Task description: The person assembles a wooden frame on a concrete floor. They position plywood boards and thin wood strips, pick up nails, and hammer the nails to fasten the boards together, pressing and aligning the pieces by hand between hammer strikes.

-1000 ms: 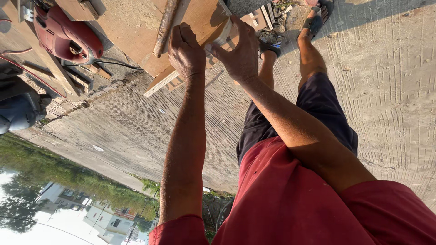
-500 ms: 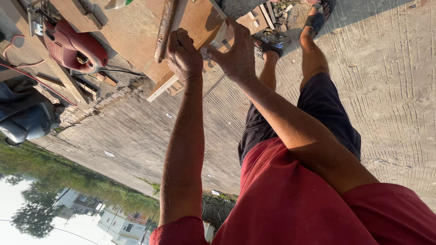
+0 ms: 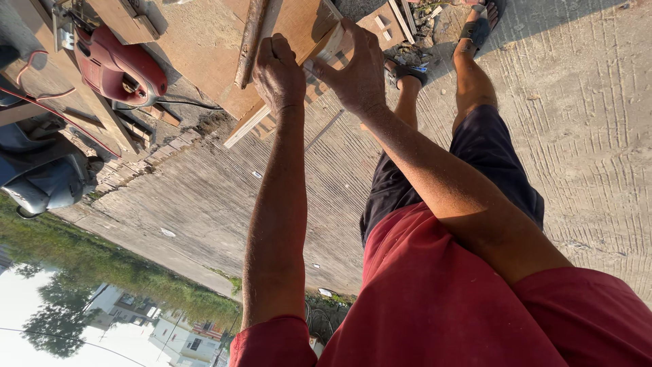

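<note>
I am bent far over, so the view is upside down. A brown plywood board [image 3: 204, 41] lies on the ground at the top. My left hand [image 3: 278, 71] is a closed fist at the board's edge, around a small thin tool whose tip points toward my right hand. My right hand [image 3: 356, 68] grips a pale strip [image 3: 333, 47] along that same edge, thumb and fingers around it. A rough wooden stick [image 3: 248, 41] lies on the board just left of my left hand. My red shirt [image 3: 435, 306] fills the bottom.
A red power saw [image 3: 122, 68] with a black cord sits on planks at the upper left. Wood offcuts [image 3: 401, 17] lie near my sandalled feet [image 3: 407, 71]. Ribbed concrete ground [image 3: 591, 136] spreads right. A grey vehicle part [image 3: 41, 177] stands at the left edge.
The view has shifted slightly; both hands stay together at the board's edge, the left fist edging a little toward the right hand.
</note>
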{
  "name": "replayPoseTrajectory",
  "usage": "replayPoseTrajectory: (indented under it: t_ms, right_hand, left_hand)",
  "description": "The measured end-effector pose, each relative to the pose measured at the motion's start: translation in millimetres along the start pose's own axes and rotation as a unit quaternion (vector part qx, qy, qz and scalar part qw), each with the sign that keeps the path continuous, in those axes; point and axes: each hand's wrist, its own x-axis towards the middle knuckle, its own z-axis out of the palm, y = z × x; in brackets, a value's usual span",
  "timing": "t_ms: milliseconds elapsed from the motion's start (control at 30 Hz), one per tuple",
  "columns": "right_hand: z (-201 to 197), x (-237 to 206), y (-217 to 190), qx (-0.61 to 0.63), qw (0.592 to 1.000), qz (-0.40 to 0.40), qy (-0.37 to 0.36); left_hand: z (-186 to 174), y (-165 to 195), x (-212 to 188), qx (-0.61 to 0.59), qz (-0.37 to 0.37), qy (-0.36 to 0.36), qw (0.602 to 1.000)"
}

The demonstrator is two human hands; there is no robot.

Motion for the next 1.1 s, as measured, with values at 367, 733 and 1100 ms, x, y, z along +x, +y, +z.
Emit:
replayPoseTrajectory:
  t_ms: [367,733,1100]
  right_hand:
    - [1.0,-1.4,2.9,-0.004,1.000,0.006,-0.002]
    - [-2.1,-1.8,-0.5,0.007,1.000,0.018,-0.014]
    - [-13.8,1.1,-12.6,0.012,0.998,0.042,-0.037]
  left_hand:
    - [4.5,-8.8,2.9,-0.011,-0.009,-0.019,1.000]
    - [-7.3,-8.3,-2.9,-0.041,0.054,-0.059,0.996]
    - [4.2,21.7,-15.5,-0.010,0.051,0.035,0.998]
